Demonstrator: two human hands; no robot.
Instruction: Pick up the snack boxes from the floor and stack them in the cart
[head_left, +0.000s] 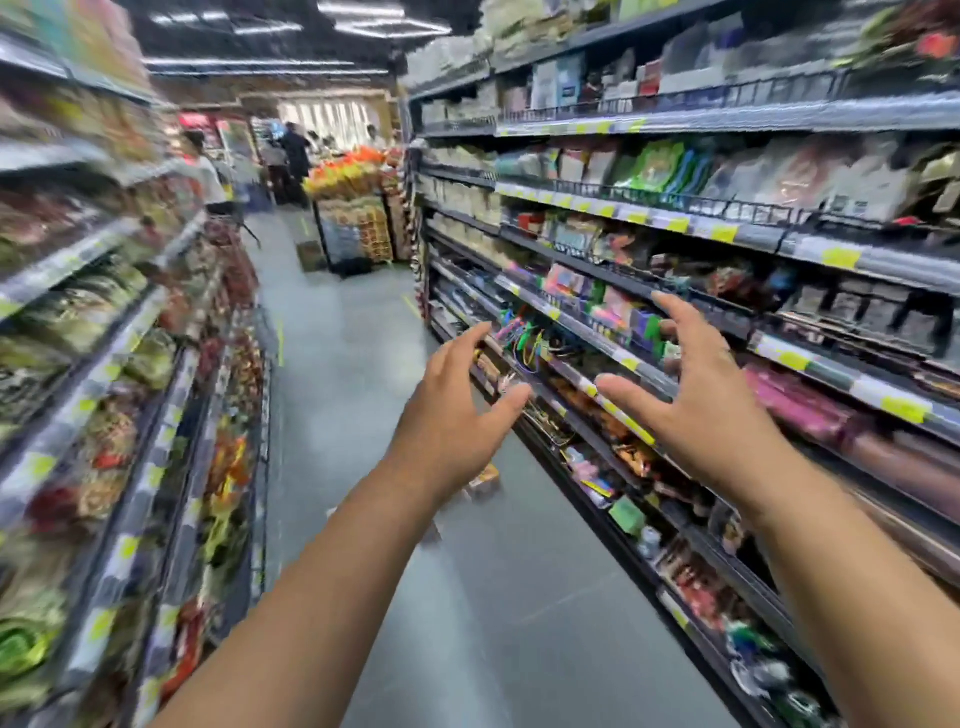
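Note:
My left hand (457, 410) and my right hand (696, 400) are both stretched out ahead of me over the aisle, fingers spread and relaxed, holding nothing. Below and between them a small orange-brown snack box (483, 480) lies on the grey floor near the foot of the right shelving, partly hidden by my left wrist. Another small object (431, 532) shows on the floor beside my left forearm, too blurred to identify. No cart is clearly visible near me. The whole view is motion-blurred.
Stocked shelves (675, 218) run along the right and more shelves (104, 364) along the left, with the grey aisle floor (343, 364) between. A display stand (353, 218) of packets blocks the aisle's far end. People (293, 150) stand beyond it.

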